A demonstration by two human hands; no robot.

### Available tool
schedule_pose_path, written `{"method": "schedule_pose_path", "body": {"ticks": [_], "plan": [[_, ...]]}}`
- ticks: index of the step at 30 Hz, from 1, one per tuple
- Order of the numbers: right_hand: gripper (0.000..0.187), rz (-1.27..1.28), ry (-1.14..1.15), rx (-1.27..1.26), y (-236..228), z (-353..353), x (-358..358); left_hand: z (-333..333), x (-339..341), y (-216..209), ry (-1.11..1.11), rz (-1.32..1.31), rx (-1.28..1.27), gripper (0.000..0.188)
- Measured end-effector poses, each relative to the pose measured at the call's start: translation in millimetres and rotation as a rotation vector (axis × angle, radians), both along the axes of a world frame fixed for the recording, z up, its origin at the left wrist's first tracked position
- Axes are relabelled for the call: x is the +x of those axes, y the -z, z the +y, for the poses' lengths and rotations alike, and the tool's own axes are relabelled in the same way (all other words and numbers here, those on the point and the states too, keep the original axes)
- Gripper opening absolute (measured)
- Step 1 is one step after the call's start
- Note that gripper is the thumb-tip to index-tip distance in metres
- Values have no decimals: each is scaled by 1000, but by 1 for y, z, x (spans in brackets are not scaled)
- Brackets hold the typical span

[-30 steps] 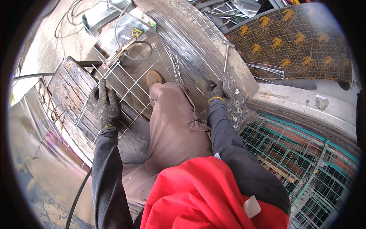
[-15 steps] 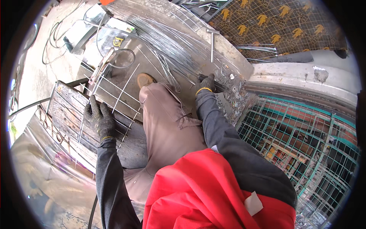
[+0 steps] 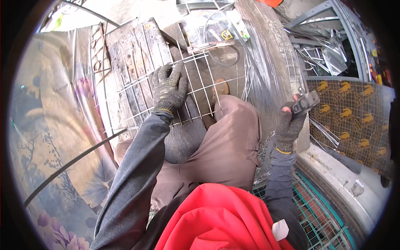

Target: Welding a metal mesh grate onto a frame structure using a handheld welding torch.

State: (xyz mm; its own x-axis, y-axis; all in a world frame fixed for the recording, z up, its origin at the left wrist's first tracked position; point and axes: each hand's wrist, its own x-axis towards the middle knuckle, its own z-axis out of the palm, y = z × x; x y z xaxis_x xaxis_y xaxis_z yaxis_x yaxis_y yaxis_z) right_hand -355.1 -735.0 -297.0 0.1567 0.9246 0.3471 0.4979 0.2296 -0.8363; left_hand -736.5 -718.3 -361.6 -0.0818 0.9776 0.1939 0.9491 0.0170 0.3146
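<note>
My left hand, in a dark grey knitted glove, lies on a welded wire grid, its fingers stretched over the bars. The grid spans a worn dark board in front of me and reaches over my right knee. A copper-coloured clamp sits at the grid's far edge. Raised off to the right, my right hand is closed around a blocky dark grey tool; the palm hides part of it, and I cannot make out its kind.
Beyond the grid, a cable loop lies near a yellow-and-black sticker. Long thin metal rods lie right of my shoe. A green wire mesh is at lower right; a patterned sheet stands farther right. A flowered cover hangs at left.
My view has turned, so the scene sits differently. My right hand has come up from beside the rods and small metal pieces with the dark tool. My left hand stays on the grid.
</note>
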Motion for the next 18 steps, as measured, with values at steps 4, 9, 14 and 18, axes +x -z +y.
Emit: {"method": "schedule_pose_path", "body": {"ticks": [4, 9, 14, 18], "plan": [[52, -533, -201, 156, -27, -28, 17, -3, -5, -2, -5, -5, 41, 55], [50, -315, -113, -321, -53, -72, 20, -1, -6, 5, 1, -15, 71, 55], [51, -408, -291, -150, -35, -81, 9, 1, -1, 11, 17, 20, 73, 55], [44, -499, -372, -246, -36, -69, -30, -4, -6, 6, 4, -16, 18, 55]]}}
